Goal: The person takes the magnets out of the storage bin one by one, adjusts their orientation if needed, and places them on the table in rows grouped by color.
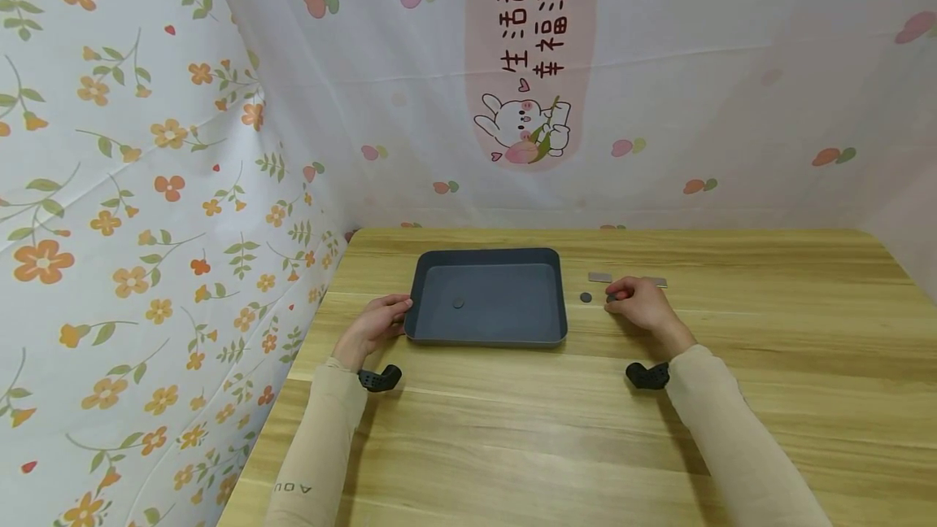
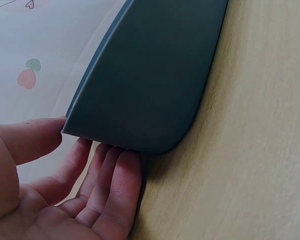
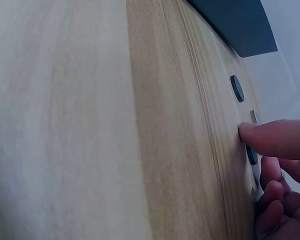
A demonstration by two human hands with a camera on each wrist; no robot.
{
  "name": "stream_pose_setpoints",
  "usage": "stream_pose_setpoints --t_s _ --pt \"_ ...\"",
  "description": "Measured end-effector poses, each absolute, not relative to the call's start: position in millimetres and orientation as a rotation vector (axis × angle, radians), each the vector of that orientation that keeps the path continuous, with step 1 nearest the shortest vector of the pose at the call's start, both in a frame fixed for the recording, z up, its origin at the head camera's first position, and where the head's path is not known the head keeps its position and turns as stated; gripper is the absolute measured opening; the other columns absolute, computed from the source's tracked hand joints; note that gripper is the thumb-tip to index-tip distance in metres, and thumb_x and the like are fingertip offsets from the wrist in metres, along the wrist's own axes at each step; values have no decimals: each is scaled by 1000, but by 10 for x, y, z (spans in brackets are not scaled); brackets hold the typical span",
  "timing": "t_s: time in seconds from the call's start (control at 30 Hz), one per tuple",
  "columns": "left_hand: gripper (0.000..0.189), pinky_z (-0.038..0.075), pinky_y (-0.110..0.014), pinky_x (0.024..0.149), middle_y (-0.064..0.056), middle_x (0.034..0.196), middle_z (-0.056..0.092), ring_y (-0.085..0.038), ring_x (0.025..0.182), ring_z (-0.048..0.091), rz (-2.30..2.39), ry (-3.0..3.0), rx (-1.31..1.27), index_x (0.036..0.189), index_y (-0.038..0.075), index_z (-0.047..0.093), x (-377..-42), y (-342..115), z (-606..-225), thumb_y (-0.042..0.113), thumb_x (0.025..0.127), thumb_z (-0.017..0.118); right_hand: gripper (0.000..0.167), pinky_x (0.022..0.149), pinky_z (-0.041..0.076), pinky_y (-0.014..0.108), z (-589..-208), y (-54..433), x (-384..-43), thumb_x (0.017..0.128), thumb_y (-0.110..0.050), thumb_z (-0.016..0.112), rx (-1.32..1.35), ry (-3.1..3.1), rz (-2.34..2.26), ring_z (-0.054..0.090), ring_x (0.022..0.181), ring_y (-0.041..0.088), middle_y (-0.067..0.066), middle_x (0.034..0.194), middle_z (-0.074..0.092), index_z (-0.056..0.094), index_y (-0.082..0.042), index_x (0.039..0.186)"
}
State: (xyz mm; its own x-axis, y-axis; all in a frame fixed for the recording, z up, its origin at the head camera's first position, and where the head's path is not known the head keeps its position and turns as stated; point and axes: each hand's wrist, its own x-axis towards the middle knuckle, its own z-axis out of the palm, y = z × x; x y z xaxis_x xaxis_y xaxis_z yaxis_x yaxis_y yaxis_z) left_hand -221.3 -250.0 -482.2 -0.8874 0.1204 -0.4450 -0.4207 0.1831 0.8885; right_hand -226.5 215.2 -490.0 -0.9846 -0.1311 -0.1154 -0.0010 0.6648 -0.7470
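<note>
My left hand holds the left side of a dark grey rectangular tray. In the left wrist view its thumb lies at the rim of the tray, and the fingers touch the outer wall lower down. One small dark round disc lies inside the tray. To the right of the tray, my right hand pinches a second dark disc at the tabletop, partly hidden by the thumb. A third disc lies on the table between that hand and the tray.
Two flat greyish rectangular strips lie behind the right hand: a left strip and a right strip, the latter partly covered by the hand. The wooden table meets patterned cloth at its back and left.
</note>
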Motion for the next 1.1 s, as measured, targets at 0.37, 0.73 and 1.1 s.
stream_pose_setpoints --t_s 0.37,0.73,1.1 --pt "48 49 -24 79 -10 122 56 -9 92 57 1750 2051 -274 143 -4 39 -2215 -2504 -4825 21 103 48 32 74 41 31 -4922 2148 -2265 88 -12 68 -108 2724 -1228 52 85 23 15 97 60 63 5 115" --pt "48 49 -24 79 -13 126 55 -9 93 58 1750 2051 -283 144 -4 38 -2221 -2485 -4812 20 103 47 32 73 42 31 -4941 2172 -2267 87 -12 67 -112 2731 -1246 52 82 22 13 95 60 63 5 115" --pt "47 50 -24 79 -11 122 56 -9 92 57 1749 2060 -282 144 -2 38 -2208 -2509 -4817 19 103 46 35 74 44 29 -4901 2152 -2262 90 -15 65 -89 2681 -1302 54 85 20 14 100 61 61 5 119"
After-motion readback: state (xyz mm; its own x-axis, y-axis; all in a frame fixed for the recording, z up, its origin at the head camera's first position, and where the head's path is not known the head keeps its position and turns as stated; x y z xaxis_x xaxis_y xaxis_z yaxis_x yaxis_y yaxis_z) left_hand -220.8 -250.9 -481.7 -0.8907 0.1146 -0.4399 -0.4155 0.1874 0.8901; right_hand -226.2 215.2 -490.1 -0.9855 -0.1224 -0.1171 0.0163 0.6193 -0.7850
